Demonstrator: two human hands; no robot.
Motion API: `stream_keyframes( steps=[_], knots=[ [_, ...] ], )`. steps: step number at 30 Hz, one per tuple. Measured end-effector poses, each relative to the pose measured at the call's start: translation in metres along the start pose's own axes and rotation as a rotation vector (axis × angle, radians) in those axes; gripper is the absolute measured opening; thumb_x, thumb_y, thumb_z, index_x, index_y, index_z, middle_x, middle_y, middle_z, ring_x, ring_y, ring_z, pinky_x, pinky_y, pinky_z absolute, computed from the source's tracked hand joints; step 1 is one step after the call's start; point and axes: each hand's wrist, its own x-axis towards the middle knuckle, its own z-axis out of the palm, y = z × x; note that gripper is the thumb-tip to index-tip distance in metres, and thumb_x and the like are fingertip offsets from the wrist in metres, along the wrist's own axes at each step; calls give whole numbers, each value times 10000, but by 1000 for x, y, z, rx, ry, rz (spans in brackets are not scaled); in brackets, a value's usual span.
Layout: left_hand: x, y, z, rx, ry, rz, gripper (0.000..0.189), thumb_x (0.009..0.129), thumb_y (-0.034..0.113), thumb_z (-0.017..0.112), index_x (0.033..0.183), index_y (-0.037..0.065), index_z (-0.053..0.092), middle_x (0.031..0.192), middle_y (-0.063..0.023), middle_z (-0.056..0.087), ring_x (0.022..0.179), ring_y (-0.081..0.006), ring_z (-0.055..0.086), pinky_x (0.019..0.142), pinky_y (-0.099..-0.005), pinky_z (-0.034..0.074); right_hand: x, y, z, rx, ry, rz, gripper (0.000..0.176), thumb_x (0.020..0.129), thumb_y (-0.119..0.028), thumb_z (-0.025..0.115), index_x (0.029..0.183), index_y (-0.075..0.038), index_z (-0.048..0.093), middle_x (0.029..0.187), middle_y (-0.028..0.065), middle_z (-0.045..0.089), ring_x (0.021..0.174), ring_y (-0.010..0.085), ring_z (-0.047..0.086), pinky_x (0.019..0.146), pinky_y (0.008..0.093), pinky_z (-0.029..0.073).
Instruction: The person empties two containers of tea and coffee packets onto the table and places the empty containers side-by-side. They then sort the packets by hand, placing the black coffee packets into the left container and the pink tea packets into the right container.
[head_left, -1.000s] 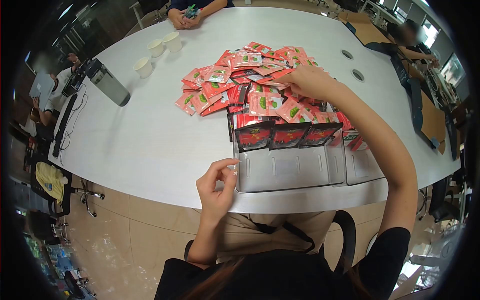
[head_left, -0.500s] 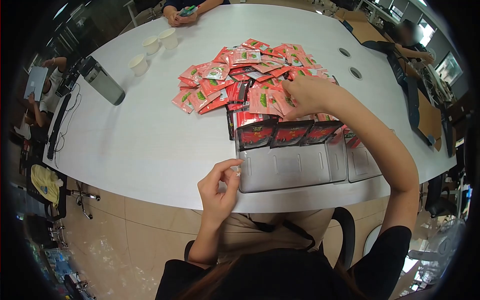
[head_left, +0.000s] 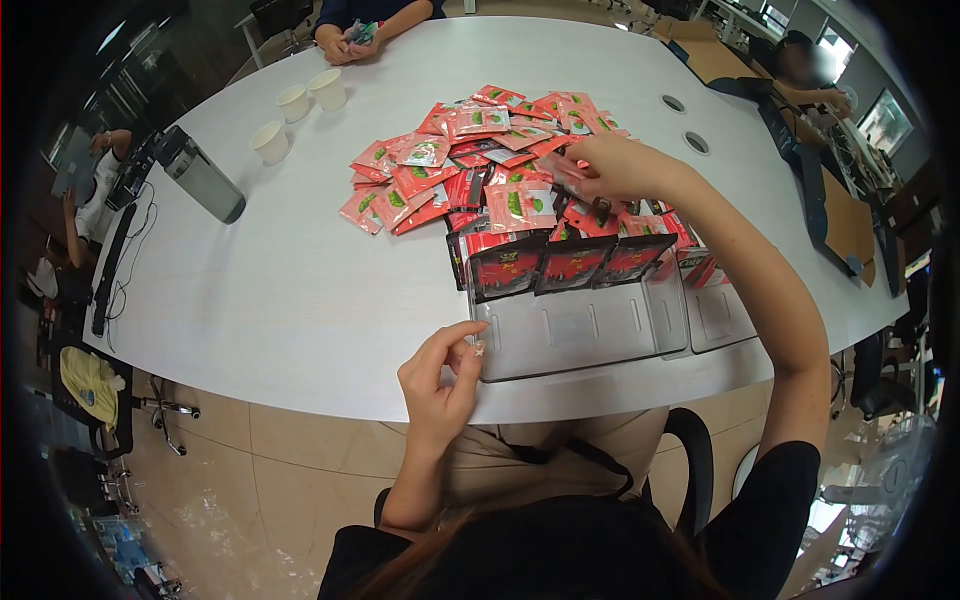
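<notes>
My right hand is over the right side of a heap of red and pink packets, its fingers pressed together on a pink packet. Near the table's front edge, my left hand rests at the left rim of a clear plastic tray; its thumb and fingers are curled, and anything between them is too small to make out. Black-and-red packets stand in a row along the tray's back side. A second clear tray adjoins on the right, with red packets behind it.
Three pale cups stand at the back left, with a grey bottle nearer. Another person's hands hold something at the far edge. Open cardboard boxes lie at the right. A chair is below.
My right hand has lifted slightly up and back with a pink packet, uncovering red packets below. My left hand has barely moved. The view has shifted a little.
</notes>
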Motion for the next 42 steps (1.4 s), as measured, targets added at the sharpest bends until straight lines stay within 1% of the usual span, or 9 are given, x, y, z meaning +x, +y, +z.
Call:
stream_keyframes(
  steps=[9,16,19,23,24,27,31,38,42],
  knots=[
    [-1,-2,1,-1,22,6,167,869,32,633,1023,1,691,687,-25,588,592,-82,518,561,-220,420,-36,16,-4,118,396,-127,314,971,-258,578,1099,23,635,717,172,641,610,217,611,571,366,463],
    [-9,-4,-1,-54,156,38,191,846,19,659,1033,-16,671,695,-42,593,605,-97,535,564,-225,421,-84,-12,-18,261,601,-121,248,967,-109,557,1177,18,596,846,160,687,705,183,652,667,313,520],
    [-11,-4,0,33,331,330,202,829,28,682,1024,-17,658,691,-54,589,609,-129,553,581,-242,433,-112,-44,-18,224,804,-229,260,942,-33,542,1194,-9,603,953,134,708,823,201,696,744,296,546],
    [-7,23,2,169,345,632,308,794,88,762,1058,17,620,907,-117,635,772,-228,619,675,-325,519,-141,-71,0,-25,906,-567,414,776,-42,642,1173,-149,682,1049,76,717,900,228,709,731,312,575],
    [-11,27,-1,226,234,664,400,838,106,714,1181,6,534,1116,-173,571,952,-311,602,795,-384,545,-153,-81,12,-188,926,-483,385,778,-117,655,1153,-192,701,1067,70,709,906,209,706,700,308,578],
    [-5,52,11,350,241,741,449,713,154,839,1073,34,598,1134,-165,615,1005,-351,630,827,-446,555,-175,-101,33,-420,933,-630,413,783,-170,666,1189,-246,676,1089,21,629,778,140,593,586,231,485],
    [8,77,20,333,-232,639,362,751,34,721,1106,-4,661,1111,-196,674,977,-334,685,824,-372,571,-198,-107,53,-497,951,-659,342,831,-181,608,1165,-234,656,1049,34,625,853,165,588,694,256,497],
    [-1,72,62,126,-139,643,352,746,1,731,1088,-45,666,998,-218,709,876,-322,724,729,-326,596,-211,-86,81,397,1082,-543,438,667,-4,841,1047,-35,627,1054,152,675,970,240,676,716,302,565],
    [-8,64,83,29,-65,627,354,744,28,770,1073,-38,658,989,-225,710,874,-320,726,737,-335,601,-213,-89,95,694,1160,-437,525,672,-3,855,1118,-10,579,1051,174,658,989,246,666,732,308,576]
  ],
)
